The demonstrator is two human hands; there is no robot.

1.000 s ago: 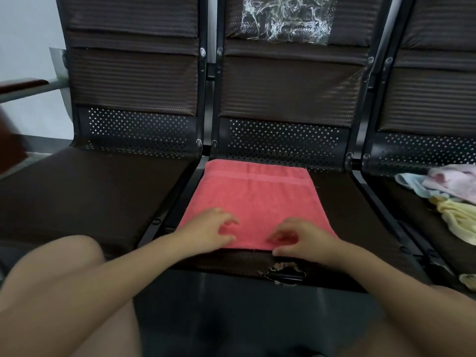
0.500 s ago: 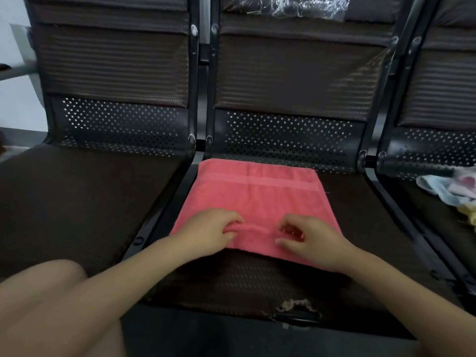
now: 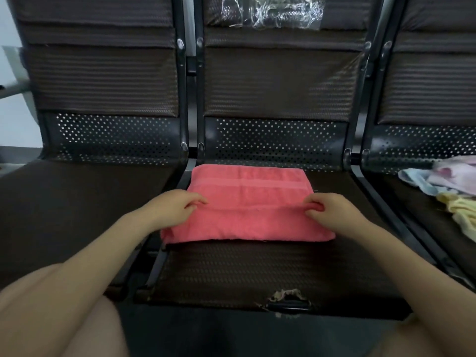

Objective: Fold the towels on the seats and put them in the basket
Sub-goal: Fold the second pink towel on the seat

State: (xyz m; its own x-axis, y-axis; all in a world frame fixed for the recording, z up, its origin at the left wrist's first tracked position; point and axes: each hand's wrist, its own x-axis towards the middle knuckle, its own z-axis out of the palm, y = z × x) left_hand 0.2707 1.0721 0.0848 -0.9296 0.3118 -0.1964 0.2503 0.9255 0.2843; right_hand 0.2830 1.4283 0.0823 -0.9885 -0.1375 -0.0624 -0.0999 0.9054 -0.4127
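Two hands are engaged | left hand [image 3: 172,207]: folded edge of pink towel [image 3: 247,215] is pinched at its left end | towel is laid at rear of middle seat [image 3: 257,274] | right hand [image 3: 332,211]: same fold is pinched at right end | loose towels [image 3: 443,181] are heaped on right seat [image 3: 412,217]
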